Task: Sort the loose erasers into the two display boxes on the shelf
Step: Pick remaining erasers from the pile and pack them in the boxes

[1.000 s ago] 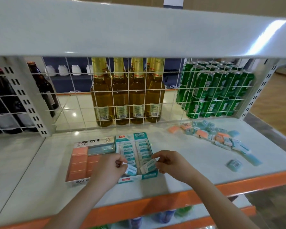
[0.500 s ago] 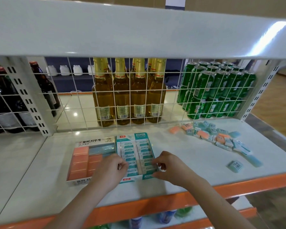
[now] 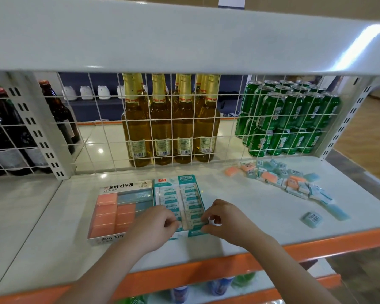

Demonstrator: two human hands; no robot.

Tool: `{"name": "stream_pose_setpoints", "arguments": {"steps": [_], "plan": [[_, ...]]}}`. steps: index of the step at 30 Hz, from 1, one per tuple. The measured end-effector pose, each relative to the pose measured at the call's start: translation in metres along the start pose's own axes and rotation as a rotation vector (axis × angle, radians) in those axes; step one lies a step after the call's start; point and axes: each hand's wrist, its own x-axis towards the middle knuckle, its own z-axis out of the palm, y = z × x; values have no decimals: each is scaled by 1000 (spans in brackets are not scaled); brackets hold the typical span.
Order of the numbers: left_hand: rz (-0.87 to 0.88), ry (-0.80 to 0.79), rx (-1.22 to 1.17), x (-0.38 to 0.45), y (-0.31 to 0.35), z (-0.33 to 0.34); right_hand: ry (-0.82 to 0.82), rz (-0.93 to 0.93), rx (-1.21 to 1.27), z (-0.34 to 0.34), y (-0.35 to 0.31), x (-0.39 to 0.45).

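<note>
1. A second ago each hand held a white-and-teal eraser tilted up above the near end of the teal box; now both erasers lie down in its rows and the hands have dropped onto the box's front edge.
2. The left hand (image 3: 154, 227) has its fingers curled, tips pressed on the near end of the left row of the teal box (image 3: 178, 189). Whether it still pinches an eraser I cannot tell.
3. The right hand (image 3: 225, 220) has fingers curled too, thumb and fingertips touching the last eraser in the right row near the box's front wall.
4. The teal box sits near the front middle of the white shelf (image 3: 239, 194), two rows of white-and-teal erasers packed flat inside.
5. Touching its left side is a white box (image 3: 127, 186) with Korean lettering, holding orange erasers (image 3: 106, 212) on the left and pale blue ones at the back right.
6. The loose erasers (image 3: 281, 178), orange and pale teal, lie scattered at the back right of the shelf, well apart from the boxes.
7. One teal eraser (image 3: 312, 219) lies alone near the right front edge.
8. Behind a white wire grid (image 3: 97, 137) stand amber bottles (image 3: 169, 128), green cans (image 3: 290, 119) to the right and dark bottles (image 3: 7, 132) to the left.
9. The shelf's front edge (image 3: 206, 268) is orange.
</note>
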Motion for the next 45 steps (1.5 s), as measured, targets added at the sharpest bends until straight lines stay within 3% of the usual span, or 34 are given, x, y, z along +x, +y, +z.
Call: {"name": "stream_pose_setpoints", "arguments": {"steps": [5, 10, 23, 33, 40, 45], "plan": [[36, 24, -184, 9, 17, -1, 147, 73, 73, -9, 19, -12], [92, 10, -250, 30, 49, 4, 296, 287, 31, -25, 52, -28], [227, -152, -255, 87, 131, 55, 354, 612, -96, -72, 120, -84], [144, -41, -342, 138, 177, 90, 466, 683, -101, -103, 168, -93], [135, 67, -244, 168, 187, 102, 535, 677, -39, -109, 186, -76], [177, 36, -177, 180, 195, 108, 442, 667, -29, -113, 202, -68]]}}
